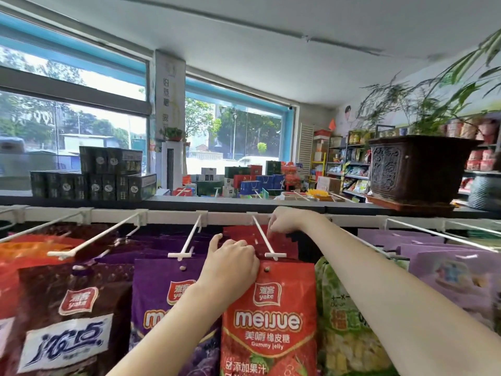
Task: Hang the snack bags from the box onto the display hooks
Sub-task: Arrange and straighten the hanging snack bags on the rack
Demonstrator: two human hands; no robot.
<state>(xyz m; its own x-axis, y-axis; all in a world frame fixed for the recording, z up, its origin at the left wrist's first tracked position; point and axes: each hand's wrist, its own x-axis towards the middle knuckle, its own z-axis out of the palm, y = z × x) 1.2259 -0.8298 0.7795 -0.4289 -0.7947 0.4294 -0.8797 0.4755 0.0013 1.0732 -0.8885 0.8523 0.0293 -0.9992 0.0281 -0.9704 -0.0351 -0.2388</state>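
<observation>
Left of the red Meijue gummy bag (271,318) hang a brown Yake bag (67,321) and a purple Meijue bag (160,302). The left hand (230,263), fingers curled, grips the red bag's top left corner below the white display hook (264,240). The right hand (284,221) pinches the red bags (244,233) behind it on that hook. A green durian bag (344,329) hangs right of it.

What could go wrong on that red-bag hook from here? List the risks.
1. The left hand grips the front red bag by its top corner only; a tug could tear its hanging hole.
2. The right hand is among the rear red bags; some may get knocked askew or off.
3. The hook is thin and could bend.
</observation>
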